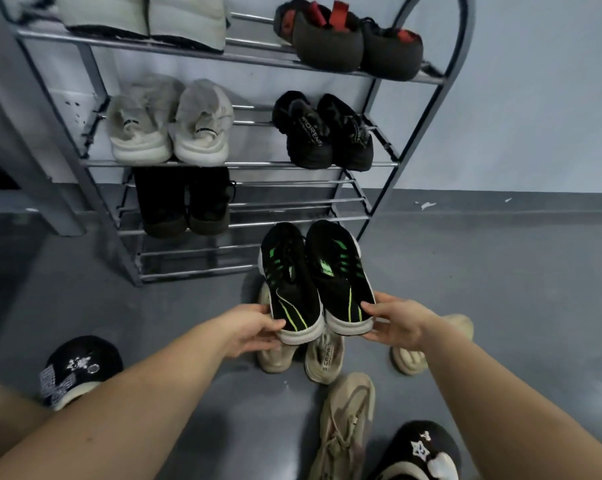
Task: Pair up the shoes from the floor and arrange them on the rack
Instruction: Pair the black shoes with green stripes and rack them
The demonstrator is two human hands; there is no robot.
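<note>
Shiny chrome metal tubing on the rack (247, 164). Black knit cloth sneakers (313, 275), pale rubbery soles. Smooth, faintly glossy grey floor (500, 271).

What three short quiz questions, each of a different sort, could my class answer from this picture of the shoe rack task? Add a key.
1. True or false: the left hand and right hand each hold the heel of one black and green shoe.
2. How many pairs sit on the rack shelf with the white pair? A one, B two, C three.
3. Fill in: the black boots stand on the ____ side of their shelf.

Key: 1 true. 2 B, the white pair and the black pair. 3 left.
</note>
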